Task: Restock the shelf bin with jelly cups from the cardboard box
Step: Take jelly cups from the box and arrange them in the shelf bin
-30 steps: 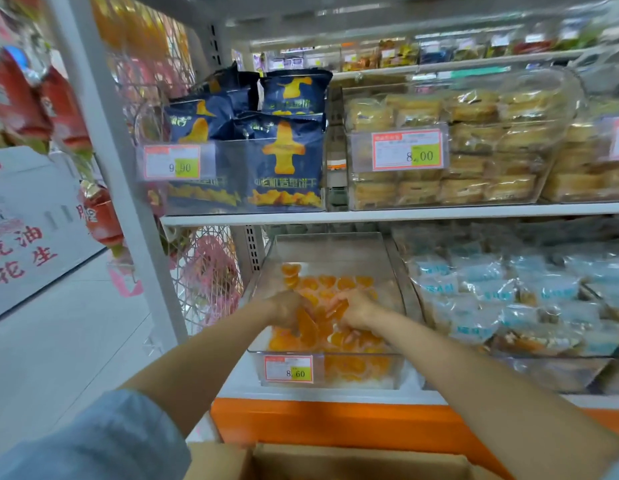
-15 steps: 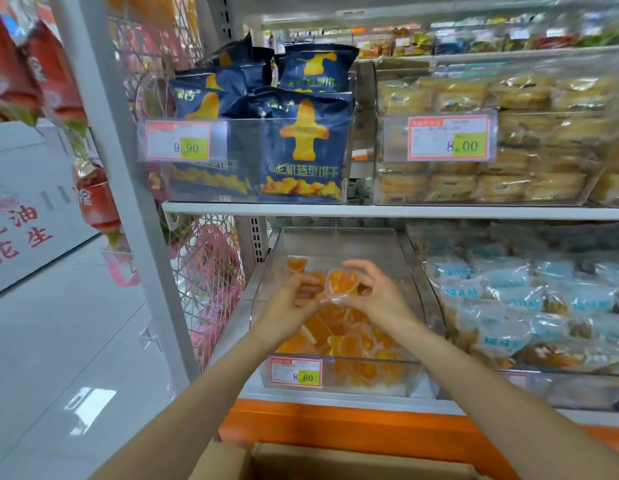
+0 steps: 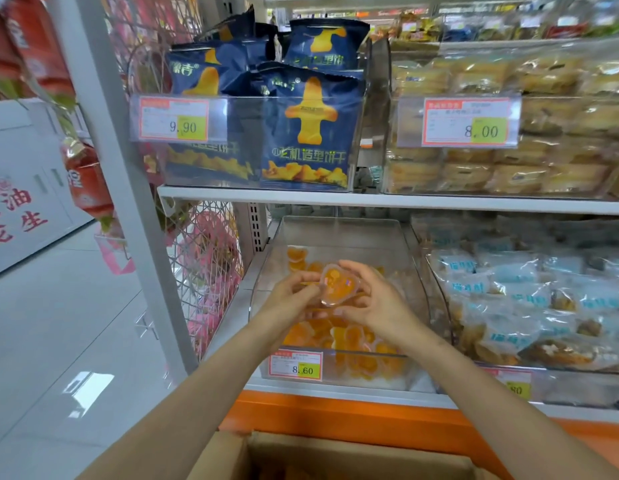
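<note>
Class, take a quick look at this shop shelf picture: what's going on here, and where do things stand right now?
A person is restocking a shop shelf. The left hand and right hand together pinch one orange jelly cup above the clear shelf bin. Other jelly cups already lie in the bin's front part; its back is mostly bare. The open cardboard box sits below the arms, its contents hard to make out.
</note>
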`<state>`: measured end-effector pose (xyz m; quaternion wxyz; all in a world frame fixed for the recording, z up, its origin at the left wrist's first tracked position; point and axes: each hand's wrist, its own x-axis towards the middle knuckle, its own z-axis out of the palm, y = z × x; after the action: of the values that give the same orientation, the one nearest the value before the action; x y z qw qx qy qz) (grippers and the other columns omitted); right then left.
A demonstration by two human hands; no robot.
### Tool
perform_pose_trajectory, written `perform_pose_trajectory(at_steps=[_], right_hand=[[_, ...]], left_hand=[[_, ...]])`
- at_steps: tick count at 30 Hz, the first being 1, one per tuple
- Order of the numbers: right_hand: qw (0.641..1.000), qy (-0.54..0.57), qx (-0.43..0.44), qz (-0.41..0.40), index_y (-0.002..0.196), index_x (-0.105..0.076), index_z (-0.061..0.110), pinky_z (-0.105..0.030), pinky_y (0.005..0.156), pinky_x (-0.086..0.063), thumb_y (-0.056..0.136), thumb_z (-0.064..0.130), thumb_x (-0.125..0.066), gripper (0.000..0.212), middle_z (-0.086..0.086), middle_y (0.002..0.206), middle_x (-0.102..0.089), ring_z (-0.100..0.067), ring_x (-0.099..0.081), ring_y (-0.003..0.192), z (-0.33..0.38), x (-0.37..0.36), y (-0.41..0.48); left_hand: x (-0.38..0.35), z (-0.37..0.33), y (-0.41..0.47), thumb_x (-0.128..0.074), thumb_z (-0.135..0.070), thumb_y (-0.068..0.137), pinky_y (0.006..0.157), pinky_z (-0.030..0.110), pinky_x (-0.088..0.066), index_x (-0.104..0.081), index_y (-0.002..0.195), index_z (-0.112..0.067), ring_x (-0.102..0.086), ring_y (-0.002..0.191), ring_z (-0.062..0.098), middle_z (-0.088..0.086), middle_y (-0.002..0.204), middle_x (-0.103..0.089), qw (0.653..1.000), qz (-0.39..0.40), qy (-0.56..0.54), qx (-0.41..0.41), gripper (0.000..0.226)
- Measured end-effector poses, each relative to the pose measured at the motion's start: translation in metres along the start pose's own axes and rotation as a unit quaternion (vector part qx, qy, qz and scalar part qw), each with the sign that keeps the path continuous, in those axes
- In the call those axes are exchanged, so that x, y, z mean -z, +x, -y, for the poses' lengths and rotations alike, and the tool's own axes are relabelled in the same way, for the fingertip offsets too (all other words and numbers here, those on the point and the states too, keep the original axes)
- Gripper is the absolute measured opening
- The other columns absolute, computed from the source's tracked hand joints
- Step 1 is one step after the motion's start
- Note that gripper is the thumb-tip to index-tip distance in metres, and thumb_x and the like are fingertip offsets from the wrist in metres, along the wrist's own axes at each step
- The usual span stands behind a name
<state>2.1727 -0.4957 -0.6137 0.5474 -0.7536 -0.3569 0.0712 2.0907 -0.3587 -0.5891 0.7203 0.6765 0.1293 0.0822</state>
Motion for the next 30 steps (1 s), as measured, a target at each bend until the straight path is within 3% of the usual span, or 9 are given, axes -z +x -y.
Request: perform_pose_trajectory(at_steps=[5, 11, 15, 18, 23, 25, 27, 29, 30], right_hand=[[0.997, -0.02, 0.023, 0.076, 0.126, -0.048, 0.037, -0.024, 0.072, -0.054, 0.072, -0.003, -0.076, 0.072, 0.005, 0.118, -0.052, -0.004, -0.057, 0.079, 0.016, 0.004, -0.005], [1.0, -0.007, -0.013, 0.006, 0.1, -0.048, 0.039, -0.043, 0.08, -0.056, 0.054, 0.019, -0.09, 0.065, 0.002, 0.108, -0.061, -0.019, -0.065, 0.094, 0.011, -0.004, -0.004], [0.996, -0.032, -0.01, 0.079, 0.121, -0.039, 0.045, -0.018, 0.068, -0.05, 0.064, 0.01, -0.085, 0.081, -0.001, 0.11, -0.054, -0.008, -0.062, 0.085, 0.02, 0.007, -0.004], [0.989, -0.107, 0.017, 0.096, 0.121, -0.042, 0.045, -0.009, 0.063, -0.045, 0.069, 0.013, -0.082, 0.073, 0.013, 0.109, -0.053, 0.01, -0.055, 0.075, 0.029, 0.01, -0.006], [0.986, -0.152, -0.005, 0.073, 0.11, -0.046, 0.04, -0.022, 0.068, -0.052, 0.068, 0.027, -0.083, 0.058, 0.013, 0.096, -0.057, -0.002, -0.058, 0.075, 0.027, 0.007, -0.003], [0.989, -0.141, -0.039, 0.013, 0.109, -0.05, 0.032, -0.033, 0.068, -0.052, 0.066, 0.026, -0.084, 0.055, 0.006, 0.086, -0.058, -0.013, -0.058, 0.073, 0.019, 0.01, 0.014], [0.986, -0.139, -0.091, -0.026, 0.116, -0.051, 0.021, -0.024, 0.062, -0.047, 0.068, 0.021, -0.083, 0.058, 0.006, 0.079, -0.054, -0.014, -0.054, 0.073, 0.009, 0.01, 0.042], [0.981, -0.136, -0.131, -0.036, 0.124, -0.049, 0.011, -0.017, 0.059, -0.043, 0.071, 0.018, -0.082, 0.063, 0.002, 0.088, -0.059, -0.013, -0.055, 0.079, -0.004, 0.003, 0.071], [0.979, -0.139, -0.146, -0.037, 0.126, -0.049, 0.009, -0.019, 0.065, -0.044, 0.072, 0.019, -0.081, 0.064, -0.005, 0.1, -0.062, -0.017, -0.058, 0.087, -0.011, -0.003, 0.084]], left_hand=[[0.007, -0.002, 0.004, -0.055, -0.019, 0.092, 0.067, 0.024, -0.046, -0.063, 0.097, -0.011, -0.058, 0.074, 0.015, 0.004, 0.084, -0.062, 0.995, -0.068, 0.077, 0.0, 0.012], [0.005, -0.005, 0.0, -0.064, -0.008, 0.086, 0.082, 0.039, -0.055, -0.051, 0.113, -0.003, -0.065, 0.087, 0.026, 0.019, 0.104, -0.065, 0.999, -0.04, 0.009, 0.021, 0.03], [0.01, -0.009, 0.001, -0.064, -0.004, 0.084, 0.071, 0.032, -0.056, -0.048, 0.114, -0.005, -0.065, 0.079, 0.022, 0.019, 0.103, -0.065, 0.998, -0.035, 0.013, 0.042, 0.034], [0.012, -0.01, 0.001, -0.065, -0.005, 0.084, 0.073, 0.033, -0.055, -0.048, 0.116, -0.006, -0.065, 0.081, 0.022, 0.021, 0.105, -0.064, 0.998, -0.019, 0.042, 0.053, 0.036], [0.01, -0.014, -0.001, -0.065, -0.011, 0.085, 0.074, 0.026, -0.052, -0.049, 0.116, -0.005, -0.062, 0.084, 0.02, 0.013, 0.1, -0.063, 0.994, -0.023, 0.104, 0.006, 0.036], [0.019, -0.019, 0.001, -0.065, -0.017, 0.085, 0.076, 0.022, -0.047, -0.052, 0.114, -0.007, -0.058, 0.094, 0.016, 0.005, 0.104, -0.06, 0.967, -0.088, 0.22, -0.092, 0.033], [0.037, -0.021, 0.004, -0.063, -0.021, 0.086, 0.082, 0.027, -0.043, -0.054, 0.115, -0.01, -0.054, 0.102, 0.017, 0.003, 0.111, -0.057, 0.893, -0.161, 0.377, -0.187, 0.032], [0.056, -0.016, 0.007, -0.061, -0.023, 0.086, 0.085, 0.033, -0.042, -0.053, 0.12, -0.012, -0.052, 0.108, 0.024, 0.007, 0.117, -0.053, 0.834, -0.184, 0.48, -0.198, 0.037], [0.063, -0.013, 0.008, -0.061, -0.024, 0.086, 0.084, 0.035, -0.043, -0.05, 0.124, -0.011, -0.052, 0.108, 0.027, 0.009, 0.121, -0.051, 0.831, -0.178, 0.5, -0.168, 0.041]])
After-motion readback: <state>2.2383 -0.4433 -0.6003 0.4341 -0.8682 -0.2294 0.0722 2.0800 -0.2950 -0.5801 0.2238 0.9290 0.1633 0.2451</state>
